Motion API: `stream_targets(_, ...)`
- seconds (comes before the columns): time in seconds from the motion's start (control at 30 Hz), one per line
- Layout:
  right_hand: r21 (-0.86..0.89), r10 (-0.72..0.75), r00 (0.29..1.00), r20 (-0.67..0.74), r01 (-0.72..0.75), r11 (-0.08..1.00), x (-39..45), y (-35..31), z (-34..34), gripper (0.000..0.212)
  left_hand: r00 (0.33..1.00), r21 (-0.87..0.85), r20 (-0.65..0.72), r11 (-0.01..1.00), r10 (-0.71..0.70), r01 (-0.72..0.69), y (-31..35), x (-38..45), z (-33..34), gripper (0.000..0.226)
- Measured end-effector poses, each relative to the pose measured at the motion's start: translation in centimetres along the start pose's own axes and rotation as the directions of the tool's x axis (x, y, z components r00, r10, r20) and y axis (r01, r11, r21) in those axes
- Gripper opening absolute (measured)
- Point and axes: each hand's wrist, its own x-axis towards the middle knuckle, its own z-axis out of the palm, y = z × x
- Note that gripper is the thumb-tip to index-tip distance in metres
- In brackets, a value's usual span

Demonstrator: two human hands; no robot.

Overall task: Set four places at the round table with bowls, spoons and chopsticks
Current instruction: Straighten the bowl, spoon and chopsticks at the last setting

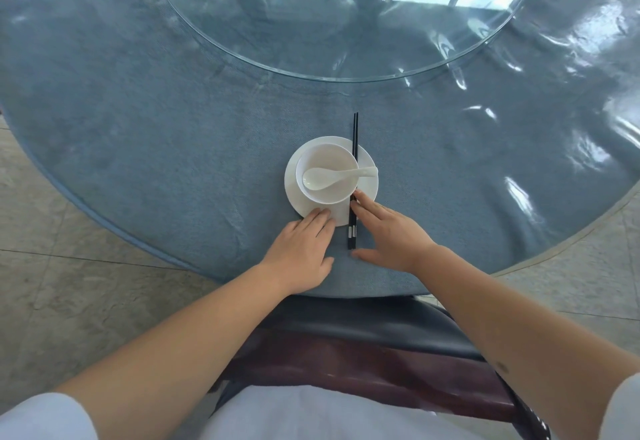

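Bowl [326,173], white, sits on a white plate [367,193] near the table's [138,134] 6 o'clock edge. Spoon [337,176] lies in the bowl, handle toward 3 o'clock. Black chopsticks [354,183] run 12 to 6 across the plate's right side. Left hand [299,256]: fingers together, flat on the plate's near rim. Right hand [388,235]: fingers extended, tips apparently touching the chopsticks; thumb spread on the cloth.

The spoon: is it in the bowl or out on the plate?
In. The spoon has its scoop inside the bowl, and its handle rests over the bowl's right rim, above the plate.
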Motion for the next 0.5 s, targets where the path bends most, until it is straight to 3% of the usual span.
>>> stream_targets(0.13,0.104,0.096,0.994,-0.051,-0.09,0.991,-1.4,0.0,0.3,0.092,0.991,-0.049,-0.134,0.999,-0.003,-0.003,-1.8,-1.5,-0.7,0.057)
stream_targets(0.23,0.306,0.282,0.953,-0.113,-0.237,0.922,-1.9,-0.2,0.4,0.079,0.942,-0.285,-0.259,0.949,-0.213,0.137,-2.7,-1.3,-1.2,0.038)
stream_targets(0.33,0.463,0.443,0.885,-0.144,-0.335,0.82,-1.2,-0.7,0.1,0.063,0.856,-0.633,-0.189,0.726,-0.481,0.268,-2.9,0.1,-2.3,0.039)
stream_targets(0.4,0.542,0.517,0.842,-0.156,-0.365,0.757,-0.3,-1.2,-0.3,0.056,0.844,-0.7,-0.137,0.653,-0.519,0.288,-3.0,1.0,-2.8,0.045)
stream_targets(0.5,0.644,0.584,0.8,-0.134,-0.378,0.665,0.9,-1.9,-0.9,0.052,0.861,-0.737,-0.119,0.626,-0.494,0.257,-2.9,1.7,-3.3,0.041)
